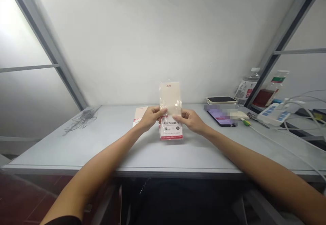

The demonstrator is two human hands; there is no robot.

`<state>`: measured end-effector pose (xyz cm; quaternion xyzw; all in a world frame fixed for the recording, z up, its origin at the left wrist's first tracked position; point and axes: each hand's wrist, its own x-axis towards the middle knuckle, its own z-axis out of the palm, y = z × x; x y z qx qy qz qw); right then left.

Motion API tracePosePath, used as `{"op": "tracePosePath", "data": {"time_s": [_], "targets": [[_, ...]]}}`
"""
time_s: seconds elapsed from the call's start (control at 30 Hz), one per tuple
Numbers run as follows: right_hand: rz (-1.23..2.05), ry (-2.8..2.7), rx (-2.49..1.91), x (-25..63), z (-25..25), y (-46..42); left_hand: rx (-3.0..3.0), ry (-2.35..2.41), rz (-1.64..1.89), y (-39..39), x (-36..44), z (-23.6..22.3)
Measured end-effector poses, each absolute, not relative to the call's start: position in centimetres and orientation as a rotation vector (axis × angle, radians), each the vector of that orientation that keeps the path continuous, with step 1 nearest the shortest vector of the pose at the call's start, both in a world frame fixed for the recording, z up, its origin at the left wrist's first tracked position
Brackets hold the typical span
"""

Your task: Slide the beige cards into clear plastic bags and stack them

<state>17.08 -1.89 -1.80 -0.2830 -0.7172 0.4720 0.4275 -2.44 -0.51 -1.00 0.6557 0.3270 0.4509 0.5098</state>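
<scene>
Upright above the desk, a ruler set packet (170, 99) in clear plastic faces me, with a cream upper part and a white and red printed lower part. My left hand (150, 117) pinches its left edge, thumb on the front. On the opposite edge my right hand (191, 119) grips it the same way, thumb across the front. The fingers behind the packet are hidden. Partly covered by my left hand, a second cream and red packet (139, 113) lies on the desk behind.
Crumpled clear plastic (84, 119) lies at the desk's left. To the right are a phone with a lit screen (220, 116), a dark-screened phone (221, 100), a power strip (273, 113) with cables, a clear bottle (247, 87) and a bottle of dark liquid (270, 90).
</scene>
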Motion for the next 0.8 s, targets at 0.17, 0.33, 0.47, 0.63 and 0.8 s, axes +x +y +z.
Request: {"op": "tracePosePath", "data": {"time_s": [0.17, 0.33, 0.47, 0.63, 0.8], "targets": [[1.188, -1.784, -0.726, 17.2, -1.9, -1.9, 1.601, 0.8, 1.084, -0.4, -2.6, -1.0], [1.163, -1.804, -0.737, 17.3, -2.0, -1.9, 1.608, 0.852, 1.06, -0.5, -2.4, -1.0], [1.16, -1.815, -0.77, 17.0, -2.0, -2.0, 1.628, 0.906, 1.086, -0.4, -2.2, -1.1], [1.147, -1.832, -0.909, 16.8, -2.0, -1.7, 1.617, 1.06, 1.088, -0.4, -2.3, -1.2], [1.184, -1.846, -1.042, 17.3, -2.4, -0.8, 1.794, 1.365, 1.054, -0.1, -2.8, -1.7]]}}
